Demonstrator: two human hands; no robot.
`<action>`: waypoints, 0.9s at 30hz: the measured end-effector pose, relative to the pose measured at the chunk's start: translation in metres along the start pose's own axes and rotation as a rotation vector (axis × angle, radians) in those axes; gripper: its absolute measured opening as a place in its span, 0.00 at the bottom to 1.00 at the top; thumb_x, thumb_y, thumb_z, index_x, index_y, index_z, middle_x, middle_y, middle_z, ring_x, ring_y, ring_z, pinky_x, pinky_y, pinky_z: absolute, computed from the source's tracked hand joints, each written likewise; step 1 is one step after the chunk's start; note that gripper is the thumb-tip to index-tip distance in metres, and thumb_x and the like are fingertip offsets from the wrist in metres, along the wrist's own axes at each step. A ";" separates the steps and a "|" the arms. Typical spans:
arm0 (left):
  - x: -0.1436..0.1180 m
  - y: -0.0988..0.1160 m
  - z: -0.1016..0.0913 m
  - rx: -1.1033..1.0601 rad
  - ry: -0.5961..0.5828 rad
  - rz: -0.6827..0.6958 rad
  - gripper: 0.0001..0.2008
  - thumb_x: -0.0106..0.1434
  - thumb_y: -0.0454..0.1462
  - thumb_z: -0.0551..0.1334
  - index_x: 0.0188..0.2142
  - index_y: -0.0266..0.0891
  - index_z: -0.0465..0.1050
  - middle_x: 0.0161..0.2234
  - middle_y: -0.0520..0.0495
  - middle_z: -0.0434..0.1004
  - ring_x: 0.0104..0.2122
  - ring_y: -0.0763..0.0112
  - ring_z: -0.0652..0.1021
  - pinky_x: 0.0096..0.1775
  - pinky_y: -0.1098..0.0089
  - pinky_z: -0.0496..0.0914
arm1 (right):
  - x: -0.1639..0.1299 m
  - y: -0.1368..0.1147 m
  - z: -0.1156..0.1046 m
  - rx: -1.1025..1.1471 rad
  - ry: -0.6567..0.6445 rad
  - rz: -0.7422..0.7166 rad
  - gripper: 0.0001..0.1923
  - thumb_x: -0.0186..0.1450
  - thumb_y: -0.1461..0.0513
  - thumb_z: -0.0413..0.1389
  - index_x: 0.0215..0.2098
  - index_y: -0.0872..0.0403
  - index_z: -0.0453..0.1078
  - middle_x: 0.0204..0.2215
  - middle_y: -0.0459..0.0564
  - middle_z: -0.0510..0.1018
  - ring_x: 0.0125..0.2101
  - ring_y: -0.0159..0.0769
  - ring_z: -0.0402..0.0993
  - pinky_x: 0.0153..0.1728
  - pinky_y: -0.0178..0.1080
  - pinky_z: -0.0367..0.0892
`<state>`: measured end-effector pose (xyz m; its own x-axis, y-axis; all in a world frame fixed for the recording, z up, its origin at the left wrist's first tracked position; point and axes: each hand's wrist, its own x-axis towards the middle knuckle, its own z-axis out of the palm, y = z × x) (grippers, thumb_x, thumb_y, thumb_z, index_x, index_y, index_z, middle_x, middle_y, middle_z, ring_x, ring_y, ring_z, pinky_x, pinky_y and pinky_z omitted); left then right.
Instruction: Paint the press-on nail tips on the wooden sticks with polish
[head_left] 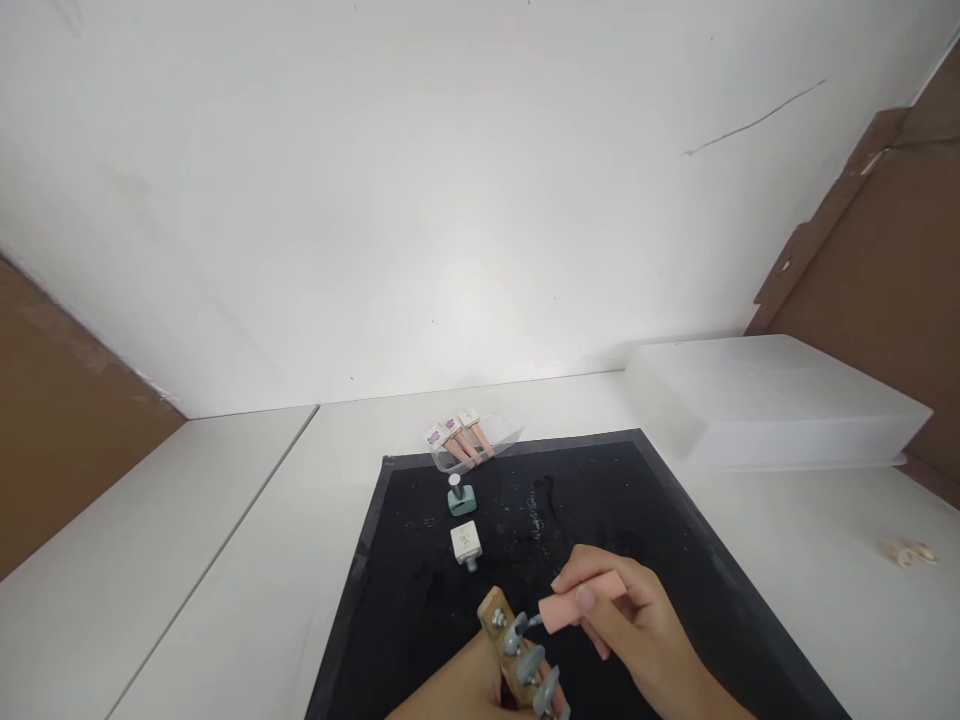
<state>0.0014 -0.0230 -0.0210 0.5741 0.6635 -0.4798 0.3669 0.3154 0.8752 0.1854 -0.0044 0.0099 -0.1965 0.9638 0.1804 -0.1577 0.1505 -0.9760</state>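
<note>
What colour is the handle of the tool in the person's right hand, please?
Pale pink handle, gripped by the right hand; head view.

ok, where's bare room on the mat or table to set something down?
Free: black mat right of the white block, up to the white box; white table left of the mat. Crowded: mat's near edge, where left hand holds the wooden strip and right hand the pink tool.

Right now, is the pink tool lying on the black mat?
No, the right hand holds the pink tool above the black mat, its tip at the wooden piece.
</note>
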 end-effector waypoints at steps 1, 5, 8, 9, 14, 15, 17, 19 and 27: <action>0.000 0.000 0.000 -0.003 0.002 -0.001 0.08 0.53 0.40 0.64 0.32 0.41 0.73 0.29 0.53 0.72 0.31 0.71 0.70 0.35 0.70 0.66 | 0.000 0.000 0.000 -0.013 0.018 0.009 0.16 0.62 0.51 0.56 0.27 0.56 0.75 0.20 0.45 0.69 0.14 0.25 0.57 0.14 0.30 0.53; -0.001 -0.002 -0.001 -0.008 0.004 -0.003 0.08 0.53 0.41 0.64 0.30 0.40 0.73 0.29 0.53 0.70 0.31 0.71 0.69 0.35 0.71 0.66 | 0.000 0.004 0.001 0.019 0.102 0.043 0.20 0.61 0.48 0.55 0.26 0.56 0.72 0.17 0.43 0.65 0.13 0.24 0.53 0.13 0.29 0.51; -0.002 -0.001 -0.001 -0.014 -0.004 0.010 0.09 0.54 0.42 0.63 0.33 0.40 0.73 0.31 0.52 0.71 0.32 0.72 0.69 0.36 0.71 0.66 | -0.001 0.006 0.001 0.062 0.074 0.010 0.19 0.61 0.48 0.55 0.26 0.56 0.73 0.19 0.43 0.66 0.12 0.22 0.53 0.13 0.29 0.50; -0.003 0.000 -0.001 -0.015 -0.006 0.016 0.09 0.54 0.42 0.63 0.34 0.40 0.73 0.31 0.52 0.71 0.32 0.72 0.70 0.36 0.71 0.66 | -0.001 0.005 0.001 0.068 0.040 0.000 0.18 0.61 0.49 0.55 0.27 0.56 0.73 0.20 0.43 0.66 0.13 0.22 0.54 0.13 0.28 0.51; -0.003 0.000 -0.001 0.003 -0.012 0.023 0.09 0.57 0.41 0.62 0.35 0.39 0.72 0.32 0.52 0.72 0.32 0.73 0.71 0.36 0.71 0.67 | -0.001 0.000 0.000 0.000 -0.030 -0.021 0.15 0.63 0.52 0.55 0.30 0.54 0.75 0.22 0.45 0.69 0.15 0.24 0.57 0.14 0.30 0.52; -0.002 -0.002 0.000 0.012 -0.015 0.022 0.09 0.58 0.41 0.62 0.35 0.38 0.72 0.32 0.52 0.72 0.32 0.72 0.71 0.37 0.70 0.68 | -0.001 0.001 0.000 -0.002 -0.006 -0.018 0.15 0.63 0.52 0.55 0.29 0.54 0.75 0.22 0.45 0.69 0.14 0.24 0.56 0.14 0.30 0.51; -0.001 -0.006 0.000 0.030 -0.030 0.019 0.10 0.60 0.41 0.60 0.37 0.37 0.71 0.35 0.50 0.73 0.34 0.71 0.73 0.39 0.67 0.69 | 0.000 0.004 -0.001 0.026 0.044 -0.006 0.16 0.62 0.51 0.55 0.28 0.54 0.74 0.20 0.44 0.68 0.13 0.23 0.54 0.13 0.29 0.50; 0.000 -0.009 -0.001 0.045 -0.053 0.019 0.12 0.62 0.41 0.58 0.41 0.36 0.70 0.39 0.47 0.73 0.37 0.68 0.74 0.40 0.63 0.71 | 0.001 0.006 -0.001 0.063 0.057 -0.003 0.16 0.63 0.51 0.55 0.28 0.54 0.73 0.20 0.43 0.67 0.13 0.22 0.53 0.13 0.28 0.49; -0.004 0.007 -0.009 0.035 -0.098 0.051 0.16 0.63 0.41 0.57 0.48 0.38 0.66 0.48 0.44 0.69 0.43 0.63 0.73 0.43 0.58 0.70 | -0.001 -0.002 0.000 0.033 -0.103 -0.052 0.16 0.61 0.51 0.56 0.29 0.55 0.75 0.21 0.47 0.70 0.15 0.25 0.58 0.14 0.29 0.54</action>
<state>-0.0047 -0.0168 -0.0122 0.6610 0.6076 -0.4403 0.3600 0.2581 0.8966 0.1855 -0.0055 0.0122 -0.2856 0.9268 0.2439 -0.2019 0.1907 -0.9607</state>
